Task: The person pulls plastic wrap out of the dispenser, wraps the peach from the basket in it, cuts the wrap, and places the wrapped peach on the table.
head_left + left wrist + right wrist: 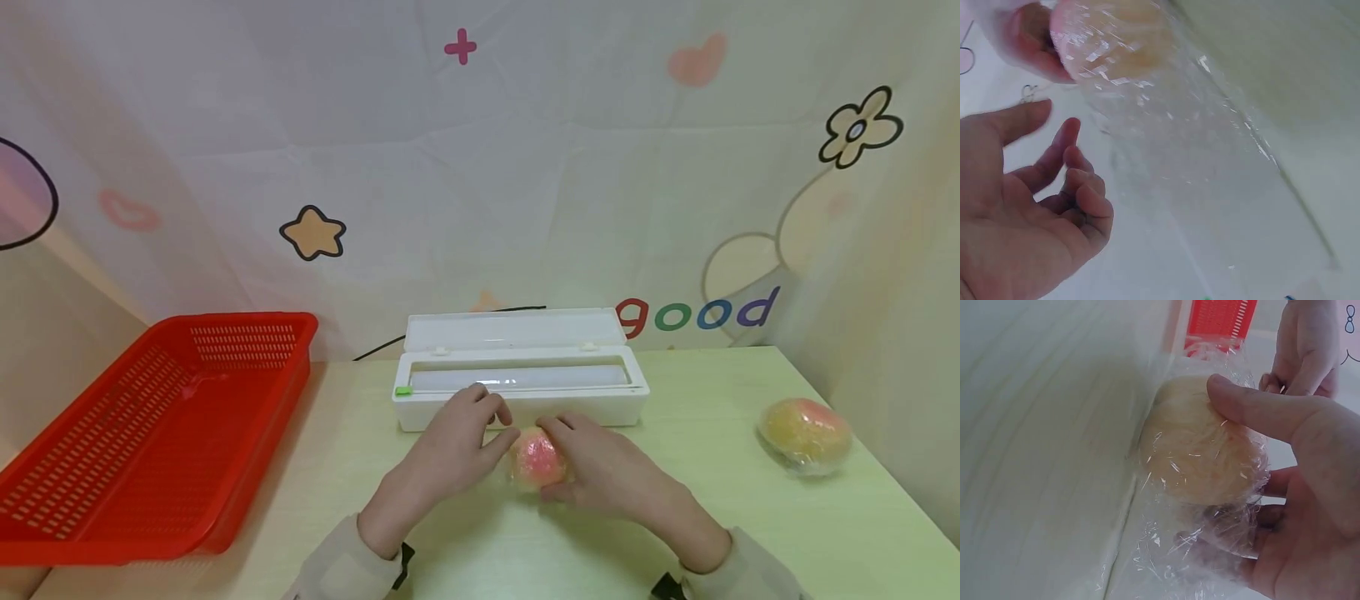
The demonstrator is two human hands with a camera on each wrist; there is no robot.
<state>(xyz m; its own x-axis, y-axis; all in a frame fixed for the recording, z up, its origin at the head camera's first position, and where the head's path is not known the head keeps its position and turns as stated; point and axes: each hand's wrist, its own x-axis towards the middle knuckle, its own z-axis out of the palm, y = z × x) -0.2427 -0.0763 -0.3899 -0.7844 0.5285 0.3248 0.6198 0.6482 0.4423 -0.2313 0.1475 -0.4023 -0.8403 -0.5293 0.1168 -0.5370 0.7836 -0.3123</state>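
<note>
A pink-and-yellow peach [538, 460] lies on the table before the film box, covered in clear cling film [1166, 150]. My right hand [603, 467] grips it from the right; in the right wrist view the thumb presses on its film-covered side and the fingers reach into the loose film. My left hand [461, 442] is beside it on the left, fingers loosely bent and holding nothing; in the left wrist view a gap shows between thumb and forefinger. Behind both hands stands the white cling film dispenser [517, 410], its lid raised and a roll inside.
A red plastic basket [258, 467] stands on the left of the table. Another fruit [806, 433], film-wrapped and yellow-pink, lies near the right edge. A printed cloth [480, 183] hangs behind the table.
</note>
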